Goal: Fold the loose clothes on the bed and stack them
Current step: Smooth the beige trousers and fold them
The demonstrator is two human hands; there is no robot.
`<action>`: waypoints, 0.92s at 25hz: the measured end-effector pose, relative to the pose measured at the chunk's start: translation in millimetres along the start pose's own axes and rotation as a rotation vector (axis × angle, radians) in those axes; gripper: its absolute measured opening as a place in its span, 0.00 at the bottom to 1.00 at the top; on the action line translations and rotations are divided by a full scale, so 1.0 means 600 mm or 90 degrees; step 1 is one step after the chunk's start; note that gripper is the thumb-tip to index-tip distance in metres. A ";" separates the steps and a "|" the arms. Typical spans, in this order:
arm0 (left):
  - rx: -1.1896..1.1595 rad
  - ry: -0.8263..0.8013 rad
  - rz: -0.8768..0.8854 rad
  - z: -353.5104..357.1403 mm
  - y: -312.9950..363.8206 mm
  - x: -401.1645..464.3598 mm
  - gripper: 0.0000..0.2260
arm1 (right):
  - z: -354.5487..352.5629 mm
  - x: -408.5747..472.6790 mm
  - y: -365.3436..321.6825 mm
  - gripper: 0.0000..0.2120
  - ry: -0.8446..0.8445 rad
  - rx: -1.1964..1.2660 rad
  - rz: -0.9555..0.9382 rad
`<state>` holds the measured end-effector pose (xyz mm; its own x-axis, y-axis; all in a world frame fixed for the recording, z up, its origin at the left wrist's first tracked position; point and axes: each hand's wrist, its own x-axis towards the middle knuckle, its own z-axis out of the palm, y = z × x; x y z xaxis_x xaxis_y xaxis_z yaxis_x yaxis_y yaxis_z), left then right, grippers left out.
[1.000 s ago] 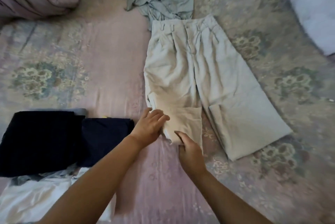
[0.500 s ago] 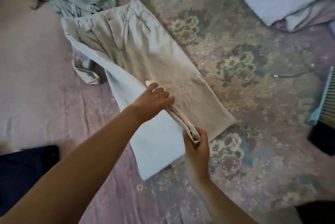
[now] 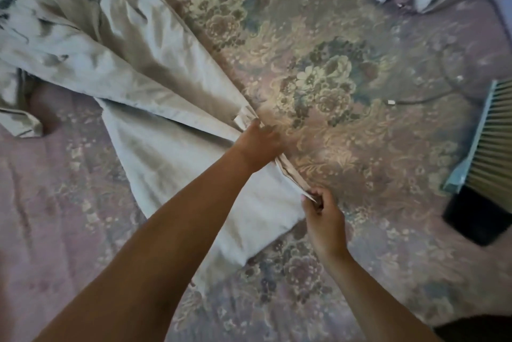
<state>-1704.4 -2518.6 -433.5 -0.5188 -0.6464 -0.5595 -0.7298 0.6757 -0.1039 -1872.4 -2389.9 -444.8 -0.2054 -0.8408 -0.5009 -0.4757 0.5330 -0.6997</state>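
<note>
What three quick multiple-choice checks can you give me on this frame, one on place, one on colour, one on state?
1. Where does the right hand hold the trousers?
A. at the waistband
B. at the near end of the leg hem
C. at a pocket

2. What colour are the trousers?
A. pale beige
B. navy
C. red

3. What is the left hand doing?
A. resting flat on the bedspread
B. hanging open above the cloth
C. gripping the hem edge

Answers:
1 B, its thumb and fingers pinch the hem corner nearest the camera.
2 A, the cloth is light beige against the floral cover.
3 C, its fingers curl round the hem farther along, and the edge runs in a line between the two hands.
</note>
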 end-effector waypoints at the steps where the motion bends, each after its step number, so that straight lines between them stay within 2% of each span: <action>1: -0.009 -0.005 -0.006 0.000 0.005 0.006 0.24 | -0.003 0.009 0.005 0.02 -0.010 0.008 0.014; 3: 0.024 0.034 -0.024 0.011 0.017 0.001 0.26 | -0.007 0.022 0.009 0.02 -0.028 0.020 0.021; 5: 0.086 0.144 -0.097 0.026 0.022 -0.019 0.23 | -0.007 0.034 0.009 0.03 -0.036 0.027 0.009; 8: -0.072 0.334 -0.253 0.067 0.055 -0.076 0.19 | -0.007 0.048 0.005 0.03 -0.022 0.000 -0.015; 10: -0.195 0.395 -0.379 0.102 0.110 -0.132 0.16 | -0.011 0.060 0.000 0.04 -0.052 -0.049 -0.013; 12: -0.244 0.401 -0.419 0.145 0.194 -0.202 0.18 | -0.017 0.073 -0.009 0.05 -0.108 -0.064 0.022; 15: -0.291 0.300 -0.352 0.199 0.299 -0.288 0.22 | -0.020 0.094 -0.032 0.14 -0.190 -0.030 0.093; 18: -0.326 0.183 -0.357 0.227 0.304 -0.301 0.24 | -0.017 0.109 -0.050 0.16 -0.316 -0.093 0.107; 21: -0.317 0.233 -0.373 0.250 0.269 -0.281 0.27 | -0.018 0.125 -0.045 0.17 -0.352 -0.112 0.138; 23: -0.290 0.291 -0.351 0.263 0.258 -0.276 0.21 | -0.020 0.130 -0.036 0.17 -0.342 -0.172 0.113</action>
<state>-1661.0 -2251.2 -486.6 -0.0936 -0.9873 -0.1285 -0.9882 0.0764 0.1327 -1888.5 -2467.9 -462.5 0.1244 -0.5391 -0.8330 -0.6880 0.5581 -0.4639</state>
